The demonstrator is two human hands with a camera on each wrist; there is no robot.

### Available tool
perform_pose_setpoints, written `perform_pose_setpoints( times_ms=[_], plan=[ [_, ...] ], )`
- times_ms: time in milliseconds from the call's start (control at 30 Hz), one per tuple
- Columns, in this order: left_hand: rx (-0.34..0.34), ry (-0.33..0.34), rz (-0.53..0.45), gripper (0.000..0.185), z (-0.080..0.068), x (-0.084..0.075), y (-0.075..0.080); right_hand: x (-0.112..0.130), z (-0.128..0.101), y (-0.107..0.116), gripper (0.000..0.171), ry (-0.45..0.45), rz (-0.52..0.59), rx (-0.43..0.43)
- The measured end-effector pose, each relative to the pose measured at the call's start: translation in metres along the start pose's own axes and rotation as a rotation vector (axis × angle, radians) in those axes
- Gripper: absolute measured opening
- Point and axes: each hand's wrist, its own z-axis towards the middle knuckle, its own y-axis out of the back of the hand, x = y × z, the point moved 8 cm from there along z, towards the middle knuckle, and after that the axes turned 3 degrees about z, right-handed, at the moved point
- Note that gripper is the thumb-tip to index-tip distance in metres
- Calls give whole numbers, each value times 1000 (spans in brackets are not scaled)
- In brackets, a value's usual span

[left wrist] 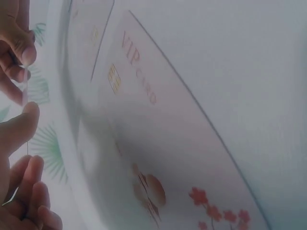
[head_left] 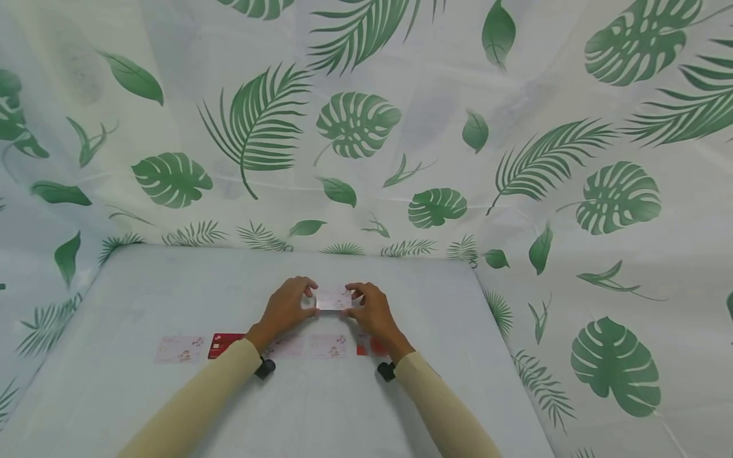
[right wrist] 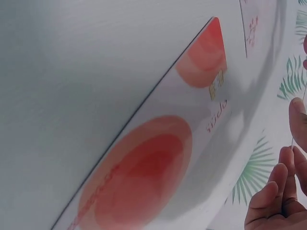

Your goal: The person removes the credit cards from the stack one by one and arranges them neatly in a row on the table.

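Head view: the left hand [head_left: 284,310] and the right hand [head_left: 373,312] meet above the centre of the table [head_left: 126,299], each pinching one short end of a pale card [head_left: 333,299] held between them, clear of the surface. Fingers of both hands are curled narrowly onto the card's edges. At 6 o'clock of the held card a row of cards lies flat: a pink card [head_left: 180,349] at the far left, a red card [head_left: 224,344] just beside it, two more pale ones under the wrists, and a red-spotted card [head_left: 369,346] partly hidden by the right wrist.

Left wrist view shows what the head view cannot: a pale card printed "VIP card" [left wrist: 158,143] with a gold chip and red flowers, lying flat, and the held card seen edge-on between thumb and fingers at 9 o'clock.

Right wrist view shows the red-spotted card close up, chip visible, fingertips [right wrist: 273,196] at 4 o'clock.
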Motion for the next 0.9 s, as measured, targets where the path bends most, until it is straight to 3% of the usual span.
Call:
perform_pose_setpoints(
  times_ms=[367,600,900],
  plan=[
    [-35,-67,-13,55,-2,-17,-2,-8,-16,20,63,-31,28,-35],
    [-27,-68,-6,55,-2,-29,-6,-16,-25,32,61,-73,53,-57],
    [-32,-126,-44,53,-4,-43,-10,-23,-38,44,61,-105,78,-79]
  ],
)
